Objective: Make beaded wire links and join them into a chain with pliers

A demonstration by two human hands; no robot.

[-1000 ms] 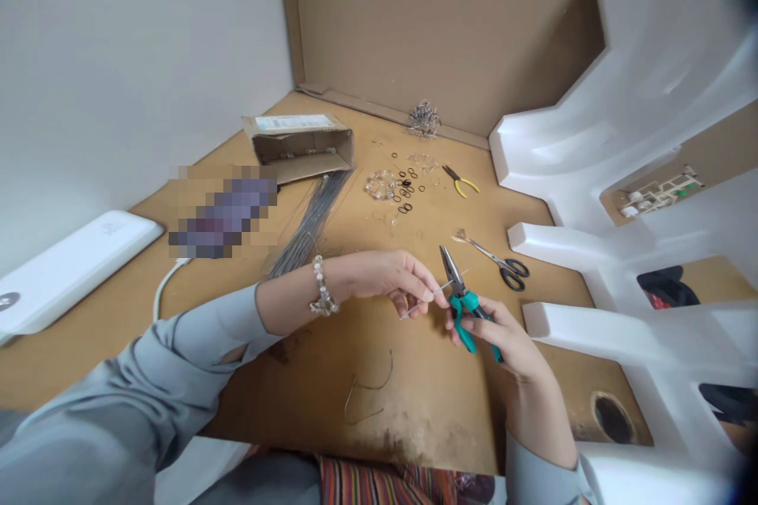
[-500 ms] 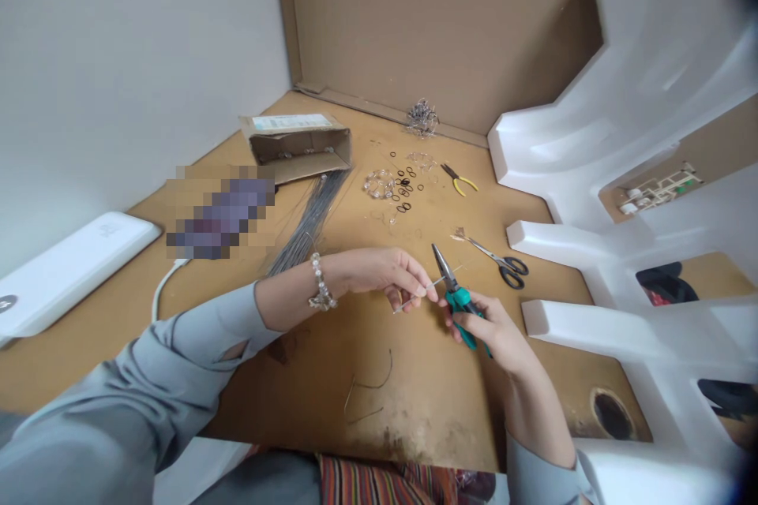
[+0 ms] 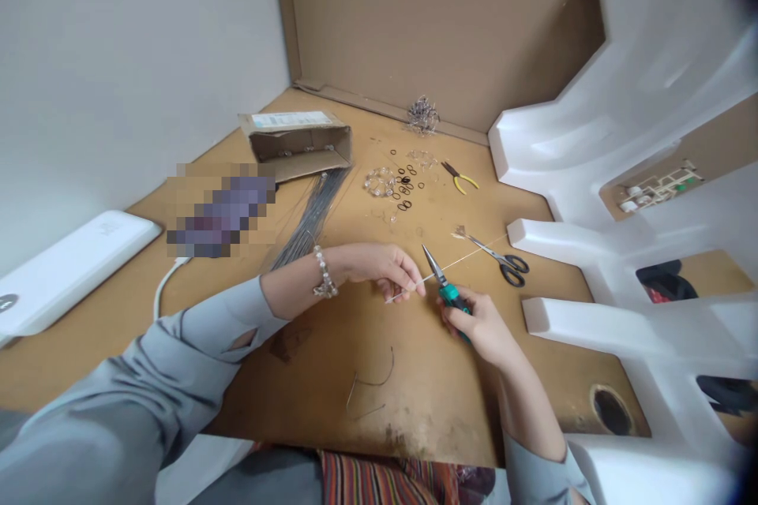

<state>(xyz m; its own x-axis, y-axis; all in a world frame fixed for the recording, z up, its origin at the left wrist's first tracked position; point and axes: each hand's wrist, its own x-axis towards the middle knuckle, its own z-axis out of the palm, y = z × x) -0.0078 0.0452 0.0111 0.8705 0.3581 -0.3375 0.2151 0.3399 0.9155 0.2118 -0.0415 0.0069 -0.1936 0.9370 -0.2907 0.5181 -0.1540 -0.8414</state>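
Note:
Between the fingertips of my left hand (image 3: 394, 272) is pinched a thin straight wire (image 3: 459, 262), which runs out to the right past the scissors. My right hand (image 3: 477, 323) is wrapped round the teal handles of long-nose pliers (image 3: 439, 272). Their jaws point up and to the left and lie at the wire, just right of my left fingertips; whether they grip it is too fine to tell. A beaded bracelet (image 3: 324, 272) circles my left wrist. Below the hands, a bent piece of dark wire (image 3: 370, 385) lies on the table.
Black-handled scissors (image 3: 510, 268) and yellow-handled pliers (image 3: 462, 177) lie to the right. Dark rings (image 3: 405, 188) and a clear beaded loop (image 3: 380, 182) are further back. A bundle of grey wires (image 3: 311, 217) extends from an open cardboard box (image 3: 299, 146). White moulded foam (image 3: 550, 241) borders the right side.
The pliers and my right hand have shifted left, and the handles look closer together. More wire shows to the right of the jaws. My left hand has moved slightly left.

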